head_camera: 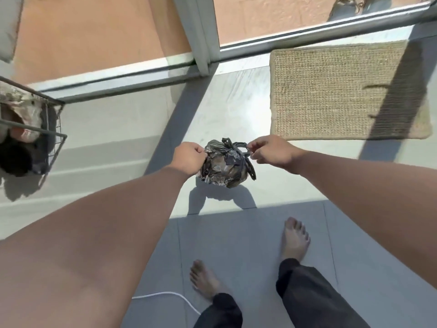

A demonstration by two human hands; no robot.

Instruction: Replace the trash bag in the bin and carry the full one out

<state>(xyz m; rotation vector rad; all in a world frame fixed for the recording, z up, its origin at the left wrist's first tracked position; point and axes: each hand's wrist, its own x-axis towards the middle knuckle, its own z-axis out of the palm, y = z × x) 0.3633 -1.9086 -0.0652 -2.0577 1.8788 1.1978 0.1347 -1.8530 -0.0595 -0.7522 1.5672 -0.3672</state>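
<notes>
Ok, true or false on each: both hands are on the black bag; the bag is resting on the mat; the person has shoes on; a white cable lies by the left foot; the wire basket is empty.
1. Both hands hold the black bag: true, left hand and right hand each grip it.
2. The bag rests on the mat: false, it is held up over the bare floor, short of the mat.
3. The person wears shoes: false, both feet are bare.
4. A white cable lies by the left foot: true.
5. The wire basket is empty: false, it holds things.
</notes>
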